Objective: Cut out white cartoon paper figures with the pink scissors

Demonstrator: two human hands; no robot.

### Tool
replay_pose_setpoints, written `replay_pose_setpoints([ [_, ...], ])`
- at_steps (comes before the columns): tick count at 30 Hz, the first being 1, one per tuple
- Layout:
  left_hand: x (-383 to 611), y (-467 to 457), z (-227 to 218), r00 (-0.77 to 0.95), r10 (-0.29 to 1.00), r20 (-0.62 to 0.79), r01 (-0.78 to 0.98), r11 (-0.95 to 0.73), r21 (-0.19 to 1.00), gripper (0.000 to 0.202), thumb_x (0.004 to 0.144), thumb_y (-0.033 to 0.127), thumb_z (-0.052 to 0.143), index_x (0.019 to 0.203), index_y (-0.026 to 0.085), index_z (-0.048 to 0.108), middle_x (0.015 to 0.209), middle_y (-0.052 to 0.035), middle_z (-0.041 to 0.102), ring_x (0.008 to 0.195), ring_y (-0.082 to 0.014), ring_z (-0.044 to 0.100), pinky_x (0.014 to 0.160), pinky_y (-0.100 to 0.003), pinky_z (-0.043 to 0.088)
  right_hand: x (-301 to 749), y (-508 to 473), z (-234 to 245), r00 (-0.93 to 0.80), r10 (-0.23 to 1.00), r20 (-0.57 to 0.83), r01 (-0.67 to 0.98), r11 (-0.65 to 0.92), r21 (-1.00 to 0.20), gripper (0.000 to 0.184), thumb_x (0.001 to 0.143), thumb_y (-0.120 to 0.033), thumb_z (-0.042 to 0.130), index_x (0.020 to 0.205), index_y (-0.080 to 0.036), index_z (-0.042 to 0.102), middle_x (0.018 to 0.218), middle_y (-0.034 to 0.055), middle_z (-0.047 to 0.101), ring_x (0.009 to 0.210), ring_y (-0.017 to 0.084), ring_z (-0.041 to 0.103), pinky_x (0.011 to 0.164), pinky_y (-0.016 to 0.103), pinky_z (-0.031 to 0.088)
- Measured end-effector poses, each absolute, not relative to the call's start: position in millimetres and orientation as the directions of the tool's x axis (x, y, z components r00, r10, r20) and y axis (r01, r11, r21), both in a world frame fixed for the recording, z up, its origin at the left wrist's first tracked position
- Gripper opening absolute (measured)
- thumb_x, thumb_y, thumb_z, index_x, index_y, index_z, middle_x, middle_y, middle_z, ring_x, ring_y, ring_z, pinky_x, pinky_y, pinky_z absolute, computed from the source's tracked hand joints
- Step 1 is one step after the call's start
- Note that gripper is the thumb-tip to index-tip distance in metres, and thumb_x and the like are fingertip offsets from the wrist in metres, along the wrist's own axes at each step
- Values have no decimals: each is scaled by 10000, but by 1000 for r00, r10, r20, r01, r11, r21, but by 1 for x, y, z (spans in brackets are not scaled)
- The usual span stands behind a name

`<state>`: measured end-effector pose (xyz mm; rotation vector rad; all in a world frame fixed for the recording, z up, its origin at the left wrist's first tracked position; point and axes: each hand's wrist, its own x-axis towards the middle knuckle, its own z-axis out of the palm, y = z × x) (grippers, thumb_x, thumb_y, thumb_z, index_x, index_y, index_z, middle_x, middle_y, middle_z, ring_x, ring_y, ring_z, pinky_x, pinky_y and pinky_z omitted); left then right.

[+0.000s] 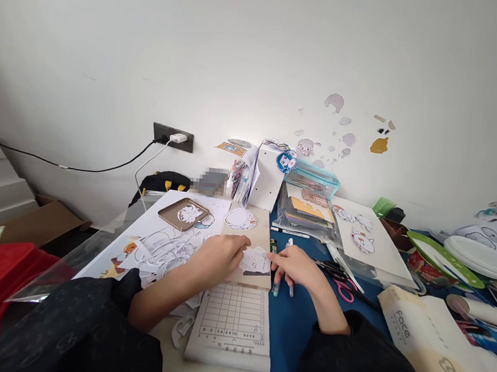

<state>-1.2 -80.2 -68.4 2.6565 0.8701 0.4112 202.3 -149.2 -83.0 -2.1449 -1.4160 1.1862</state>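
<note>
A small white paper cutout with printed lines and a grey lower edge lies over a beige board. My left hand is closed at its left side, fingertips pinched together on it. My right hand pinches the cutout's right edge between thumb and forefinger, its other fingers curled lower. Pens lie under and beside that hand on the blue surface. Farther up the board is a round character cutout. Closer to me lies a pad of printed grid forms.
Paper scraps and a brown tray holding a cutout lie left. Scissors with pink handles sit right of my right hand, near a tissue pack. A white file holder and a clear pouch stand at the wall.
</note>
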Motion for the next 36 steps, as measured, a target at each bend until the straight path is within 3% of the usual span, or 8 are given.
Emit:
replay_pose_setpoints([
  [5,0,-87,-71,803,565,192,456,-789,411,223,914,273,520,1082,144,590,1032,-69,640,881,-193,632,772,-392,527,206,-149,-87,139,863,-486,585,-468,-662,202,924,-296,541,1042,-146,605,971,47,656,750,162,650,643,328,553],
  [13,2,-83,-74,805,552,218,416,-787,456,204,916,269,518,1053,143,600,1020,-66,644,874,-187,633,773,-385,527,214,-146,-85,148,856,-496,533,-491,-689,234,918,-294,550,1095,-145,586,1048,67,641,831,190,649,704,370,548],
  [36,6,-94,-76,817,552,166,460,-798,389,209,913,272,523,1057,141,597,997,-61,646,830,-177,637,739,-369,535,214,-146,-84,72,869,-489,463,-463,-756,241,917,-300,551,1100,-148,589,1078,75,634,869,202,643,736,387,540],
])
